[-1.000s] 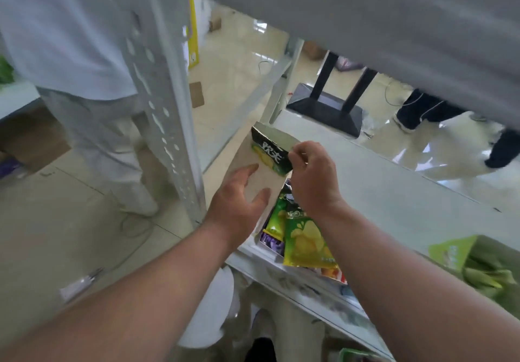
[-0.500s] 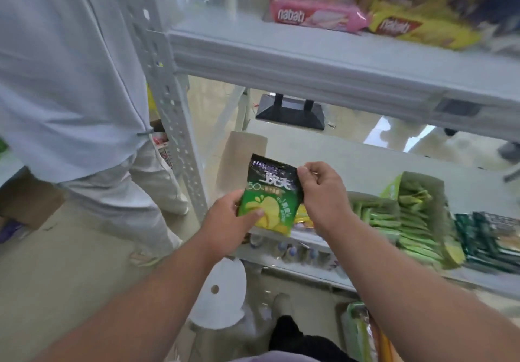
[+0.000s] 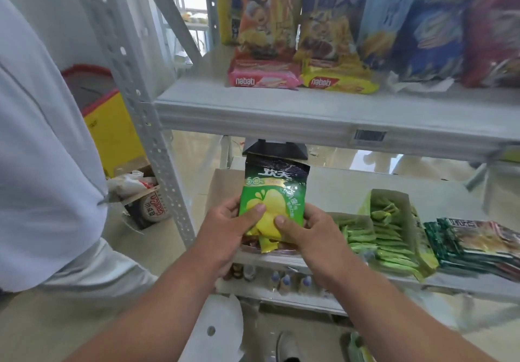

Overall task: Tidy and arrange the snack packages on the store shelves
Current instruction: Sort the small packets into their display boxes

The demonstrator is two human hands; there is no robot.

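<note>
Both hands hold a small stack of green snack packets with black tops, upright over the left end of the middle shelf. My left hand grips the stack's lower left, thumb across the front. My right hand grips the lower right, thumb on the yellow part. More packets lie under the stack, mostly hidden by my hands. A brown cardboard divider stands just behind the stack.
An open box of green stick packets and a row of dark green packets sit to the right. The upper shelf carries pink and yellow wafer packs and tall bags. A person in white stands close at left by the shelf post.
The view has risen from the lower shelf to show the upper shelf. The green packet went from tilted in the right hand's pinch to an upright stack gripped by both hands at its bottom.
</note>
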